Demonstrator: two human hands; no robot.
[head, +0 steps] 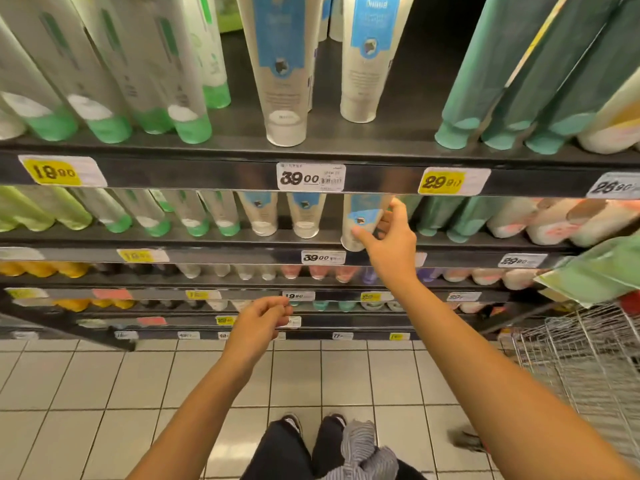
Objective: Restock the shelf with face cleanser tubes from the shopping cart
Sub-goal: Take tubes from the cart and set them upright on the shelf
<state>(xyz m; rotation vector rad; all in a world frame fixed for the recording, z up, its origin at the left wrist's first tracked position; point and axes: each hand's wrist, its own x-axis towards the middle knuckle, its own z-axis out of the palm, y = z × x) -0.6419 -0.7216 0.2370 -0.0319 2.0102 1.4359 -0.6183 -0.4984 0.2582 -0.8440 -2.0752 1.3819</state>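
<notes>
My right hand grips a white face cleanser tube with a blue label, cap down, at the front edge of the second shelf. Two matching tubes stand just left of it on that shelf. Two larger-looking ones stand on the shelf above. My left hand hangs lower, in front of the lower shelves, with loosely curled fingers that hold nothing. The wire shopping cart is at the right edge.
Green-capped tubes fill the shelves to the left, teal tubes and white-and-pink ones to the right. A green pack lies over the cart. White floor tiles and my shoes are below. Another shoe shows beside the cart.
</notes>
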